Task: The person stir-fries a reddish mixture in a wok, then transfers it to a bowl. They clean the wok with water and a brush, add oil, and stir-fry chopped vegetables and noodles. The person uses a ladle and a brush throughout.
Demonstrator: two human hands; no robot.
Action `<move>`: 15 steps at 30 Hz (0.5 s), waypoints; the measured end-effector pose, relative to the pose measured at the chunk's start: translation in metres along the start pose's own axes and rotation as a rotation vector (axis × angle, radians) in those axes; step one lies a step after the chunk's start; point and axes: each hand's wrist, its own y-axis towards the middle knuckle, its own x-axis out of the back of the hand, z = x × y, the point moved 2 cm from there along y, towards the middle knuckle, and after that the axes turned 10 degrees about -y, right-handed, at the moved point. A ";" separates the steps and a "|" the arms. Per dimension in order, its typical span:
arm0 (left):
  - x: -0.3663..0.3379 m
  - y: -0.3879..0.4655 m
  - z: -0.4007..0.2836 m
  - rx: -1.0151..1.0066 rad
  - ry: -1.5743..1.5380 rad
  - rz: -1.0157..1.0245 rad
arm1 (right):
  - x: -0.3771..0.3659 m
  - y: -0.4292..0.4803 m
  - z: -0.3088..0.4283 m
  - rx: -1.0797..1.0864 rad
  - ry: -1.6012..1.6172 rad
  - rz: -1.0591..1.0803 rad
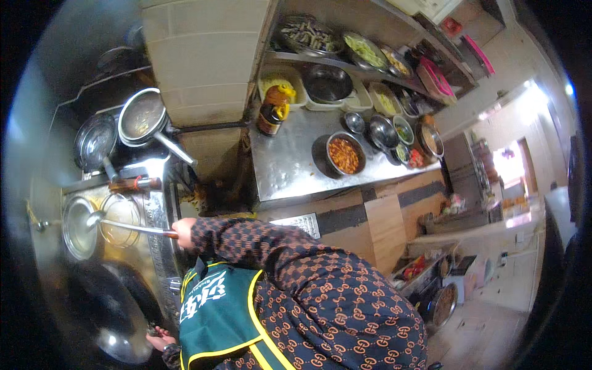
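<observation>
My right hand (184, 232) grips the wooden-ended handle of a long metal ladle (134, 226). The ladle's bowl is over a round metal basin (79, 240) with liquid in it, beside a second container (121, 222) holding yellowish liquid. Lower in the view, my left hand (162, 338) is closed on the handle of a large dark wok (108, 310) on the range. The wok's inside is blurred, and a bright reflection shows on its metal.
Strainers (143, 115) and a dark pan (95, 141) sit behind the basins. On the steel counter (286, 162) are a bowl of reddish food (343, 155), an oil bottle (274, 111) and several bowls. Food trays fill the shelf (296, 58).
</observation>
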 end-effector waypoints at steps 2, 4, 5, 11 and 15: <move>-0.007 -0.001 0.000 -0.060 0.008 -0.032 | 0.006 -0.037 0.003 0.153 0.048 -0.184; -0.013 -0.005 0.000 -0.076 -0.002 -0.013 | 0.014 -0.061 0.010 0.253 0.112 -0.171; -0.015 -0.007 -0.001 -0.077 0.008 -0.015 | 0.018 -0.071 0.015 0.312 0.121 -0.160; -0.017 -0.015 -0.013 0.048 0.135 -0.074 | 0.025 -0.075 0.077 0.461 0.113 -0.038; -0.009 -0.037 -0.032 -0.077 0.058 -0.144 | 0.022 -0.080 0.093 0.448 0.080 0.064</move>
